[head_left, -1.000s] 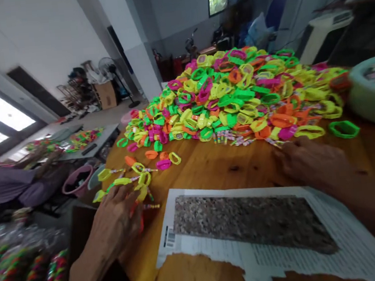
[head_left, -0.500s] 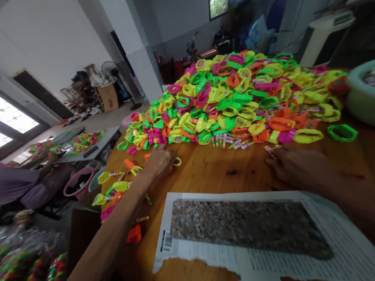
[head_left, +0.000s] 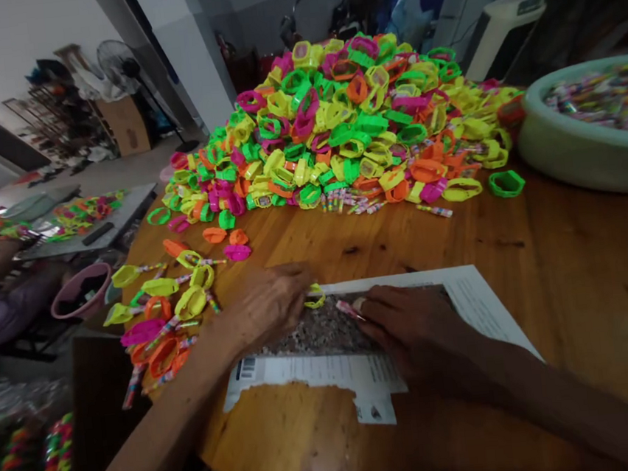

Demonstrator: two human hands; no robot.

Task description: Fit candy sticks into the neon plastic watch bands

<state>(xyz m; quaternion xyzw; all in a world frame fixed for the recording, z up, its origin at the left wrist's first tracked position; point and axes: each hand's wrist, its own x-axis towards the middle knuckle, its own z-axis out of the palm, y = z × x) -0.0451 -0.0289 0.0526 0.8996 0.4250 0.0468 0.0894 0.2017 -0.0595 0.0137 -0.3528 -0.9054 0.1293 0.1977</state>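
Note:
Over the left part of a speckled stone slab (head_left: 323, 331), my left hand (head_left: 270, 302) is closed on a yellow plastic toy watch (head_left: 315, 297), whose band loop sticks out past the fingertips. Facing it, my right hand (head_left: 405, 319) pinches a small wrapped candy tube (head_left: 348, 310) that points toward the watch; the two are apart. Beneath the slab lies a torn printed paper sheet (head_left: 487, 300). Left of my hands, several toy watches with candy tubes attached (head_left: 190, 303) are scattered near the table edge.
A high heap of coloured toy watches (head_left: 331, 130) covers the back of the wooden table (head_left: 573, 277). A pale green basin (head_left: 578, 154) of candy tubes stands at right. Loose candy tubes (head_left: 352, 201) lie before the heap. A co-worker (head_left: 14, 294) sits at another table, left.
Both hands have come back from the heap toward the stone slab, the left bringing a yellow toy watch and the right a candy tube. The camera view has shifted right and down.

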